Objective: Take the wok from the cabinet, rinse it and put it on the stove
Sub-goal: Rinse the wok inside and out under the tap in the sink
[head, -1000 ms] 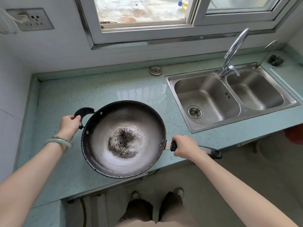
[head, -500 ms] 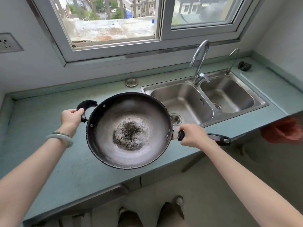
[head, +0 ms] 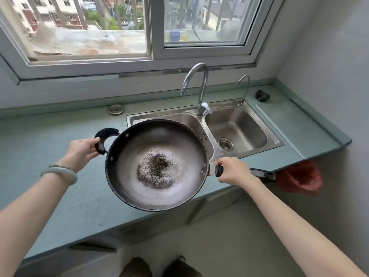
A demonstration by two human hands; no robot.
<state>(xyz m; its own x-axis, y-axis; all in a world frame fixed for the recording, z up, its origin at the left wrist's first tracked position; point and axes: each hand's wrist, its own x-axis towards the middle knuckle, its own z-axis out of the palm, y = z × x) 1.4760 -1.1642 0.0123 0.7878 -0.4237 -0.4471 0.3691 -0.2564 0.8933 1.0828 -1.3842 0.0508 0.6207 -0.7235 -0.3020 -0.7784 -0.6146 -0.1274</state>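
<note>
I hold a dark, worn wok (head: 157,164) with a speckled patch at its bottom, level above the counter's front edge. It overlaps the left basin of the steel double sink (head: 243,126). My left hand (head: 82,150) grips the wok's broken black ear handle. My right hand (head: 233,169) is closed around the long black handle on the right. The tall curved faucet (head: 196,86) stands behind the sink between the two basins. No water runs from it. No stove is in view.
The teal counter (head: 50,156) runs along the wall under a window. A round metal cap (head: 116,109) lies behind the wok. A small second tap (head: 244,86) and a dark scrubber (head: 262,95) sit at the back right. A red mesh bag (head: 299,176) hangs off the counter's right end.
The wok, in both hands, has moved right from above the bare counter to over the left sink basin. My view has turned right and up toward the window.
</note>
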